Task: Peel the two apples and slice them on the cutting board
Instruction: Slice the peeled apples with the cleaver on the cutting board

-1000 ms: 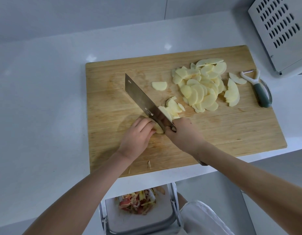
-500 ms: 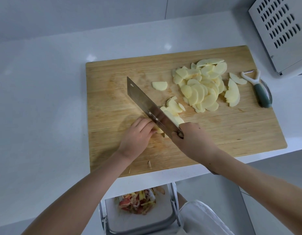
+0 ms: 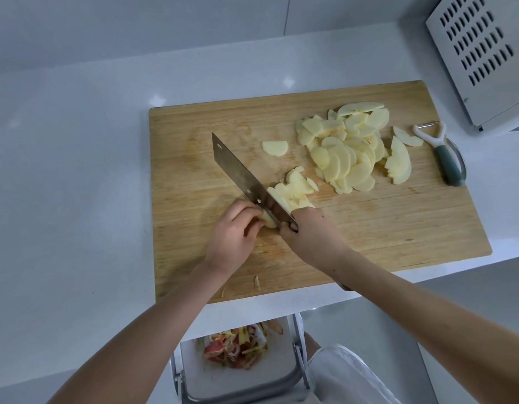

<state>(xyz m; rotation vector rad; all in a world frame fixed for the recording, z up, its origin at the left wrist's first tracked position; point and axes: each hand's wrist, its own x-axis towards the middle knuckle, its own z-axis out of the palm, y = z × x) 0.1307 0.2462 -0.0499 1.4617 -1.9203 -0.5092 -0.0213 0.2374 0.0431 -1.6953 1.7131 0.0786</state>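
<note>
One small apple piece is all that looks uncut. It sits on the board at its near middle, pinched under the curled fingers of the left hand. The right hand is wrapped tight round the handle of the knife. The blade slants from far left to near right and presses against the right side of the piece. Fresh slices lean on the blade's right face.

The main danger, as I judge it, is to the left fingertips. The piece is so small that they lie just beside the blade, and a stroke drifting left, or the stub rolling, could catch a finger. The stub could also squirt out from under the fingers if they press unevenly. Slices clinging to the steel might ride up and drop off as the knife lifts.

A pile of finished slices fills the far right of the board, with a lone slice between it and the blade. A peeler lies at the board's right edge, well apart from the cutting. Two peel scraps rest at the near edge. A vented white appliance stands on the counter at far right. Below the counter's edge a bin holds the peels. None of these blocks the knife.
</note>
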